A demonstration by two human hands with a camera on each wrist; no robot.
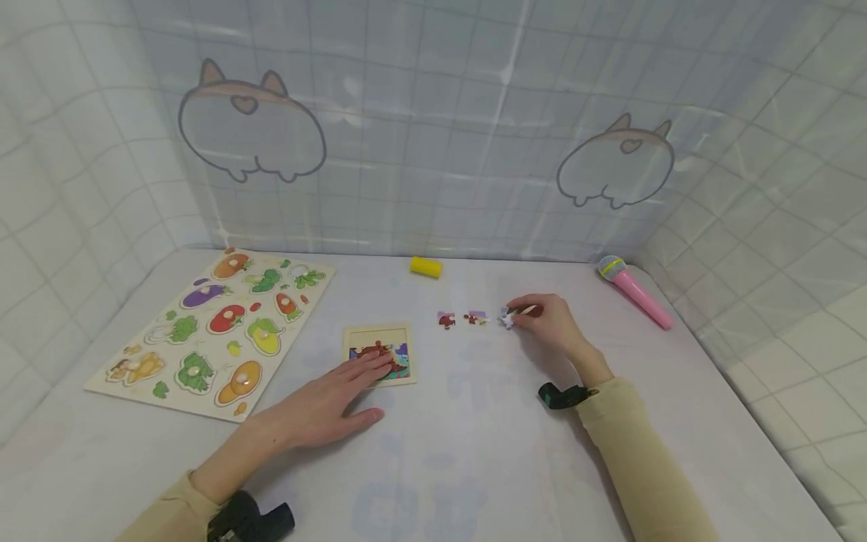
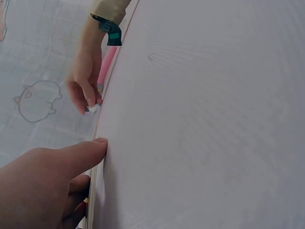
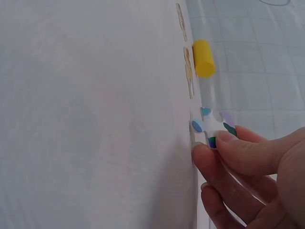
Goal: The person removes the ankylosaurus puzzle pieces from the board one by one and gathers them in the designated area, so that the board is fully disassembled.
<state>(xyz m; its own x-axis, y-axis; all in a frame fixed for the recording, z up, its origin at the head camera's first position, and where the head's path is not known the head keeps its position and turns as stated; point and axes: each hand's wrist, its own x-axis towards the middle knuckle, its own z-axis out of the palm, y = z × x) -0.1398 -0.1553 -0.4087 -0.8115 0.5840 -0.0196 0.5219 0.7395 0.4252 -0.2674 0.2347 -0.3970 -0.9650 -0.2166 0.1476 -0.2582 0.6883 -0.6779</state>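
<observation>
My right hand (image 1: 552, 324) pinches a white jigsaw puzzle piece (image 3: 212, 125) with blue, green and lilac patches between thumb and fingers, at table level. To its left in the head view lie two loose puzzle pieces, a red-brown one (image 1: 446, 321) and a multicoloured one (image 1: 476, 318). My left hand (image 1: 332, 403) rests its extended fingers on a small framed jigsaw puzzle (image 1: 359, 335), covering part of its picture. The thumb of that hand is spread apart, off the frame. In the left wrist view the left fingers are mostly hidden behind the thumb.
A large board of vegetable shapes (image 1: 203, 290) lies at the left. Near the wall are a yellow cylinder (image 1: 426, 267) and, far right, a pink toy microphone (image 1: 640, 296). Tiled-pattern sheeting (image 1: 433, 150) encloses the white table (image 1: 474, 452) at the back and sides.
</observation>
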